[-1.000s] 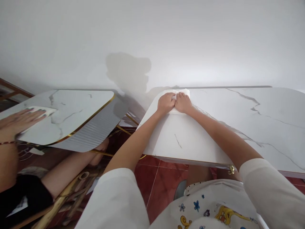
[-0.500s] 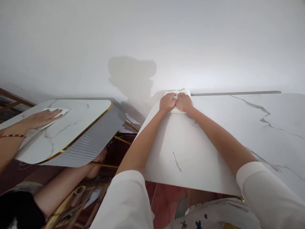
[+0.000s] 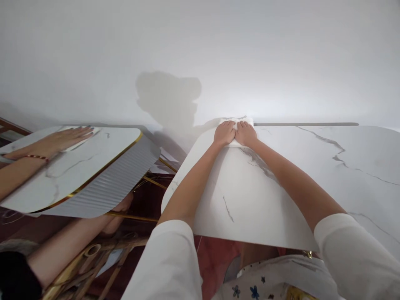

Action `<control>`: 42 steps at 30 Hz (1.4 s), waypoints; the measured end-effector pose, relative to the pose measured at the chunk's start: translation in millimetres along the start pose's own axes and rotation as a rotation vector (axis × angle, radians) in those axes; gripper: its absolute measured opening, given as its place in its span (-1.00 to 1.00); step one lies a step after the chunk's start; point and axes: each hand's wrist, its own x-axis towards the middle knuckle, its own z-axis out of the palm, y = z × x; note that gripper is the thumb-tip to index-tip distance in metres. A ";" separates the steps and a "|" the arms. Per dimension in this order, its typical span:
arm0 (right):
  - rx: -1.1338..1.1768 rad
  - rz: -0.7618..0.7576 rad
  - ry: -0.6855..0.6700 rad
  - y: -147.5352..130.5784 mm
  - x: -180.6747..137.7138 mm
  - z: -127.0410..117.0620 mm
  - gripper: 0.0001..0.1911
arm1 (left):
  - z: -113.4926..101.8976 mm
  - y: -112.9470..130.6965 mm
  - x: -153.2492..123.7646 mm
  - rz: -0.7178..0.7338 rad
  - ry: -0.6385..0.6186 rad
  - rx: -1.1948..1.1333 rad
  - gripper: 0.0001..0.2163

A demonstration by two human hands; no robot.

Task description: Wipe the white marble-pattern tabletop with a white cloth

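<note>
My left hand [image 3: 224,133] and my right hand [image 3: 246,133] lie side by side at the far edge of a white marble-look table [image 3: 300,179], next to the wall. Both press down on a white cloth [image 3: 235,143] with fingers curled over it. My arms stretch forward across the tabletop, in white sleeves.
To the left stands a smaller marble-look table [image 3: 93,166] with a gold rim and ribbed side. Another person's hand [image 3: 64,137], with a bracelet on the wrist, presses a white cloth on it. Red floor tiles [image 3: 215,258] and gold frame bars [image 3: 93,258] show below.
My hands with the cloth have slid a little farther toward the wall. The other person's hand has moved right and away across the smaller table.
</note>
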 end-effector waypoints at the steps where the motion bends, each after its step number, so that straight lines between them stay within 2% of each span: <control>1: -0.008 0.003 0.002 4.3 -3.0 -2.2 -0.42 | 1.7 4.9 0.7 0.018 0.010 -0.007 -0.59; 7: -0.054 0.048 0.004 7.4 -24.3 -11.8 -0.42 | 1.7 18.0 -7.5 0.092 0.032 -0.050 -0.61; 15: -0.091 0.073 -0.017 -22.7 -67.5 -16.7 -0.40 | -14.9 19.3 -50.8 0.160 0.009 -0.051 -0.62; 20: -0.082 0.094 0.021 -39.6 -90.2 -15.5 -0.40 | -24.1 21.4 -77.4 0.176 0.016 -0.049 -0.61; 27: -0.032 0.080 0.073 -62.4 -127.6 -13.9 -0.39 | -41.0 27.8 -122.7 0.214 0.041 -0.067 -0.61; 34: 0.029 0.086 0.004 -89.7 -174.0 -21.8 -0.37 | -62.7 42.8 -175.2 0.198 0.018 -0.022 -0.57; 42: 0.084 0.057 -0.047 -119.2 -222.4 -31.4 -0.36 | -79.7 47.8 -227.3 0.193 -0.033 0.051 -0.53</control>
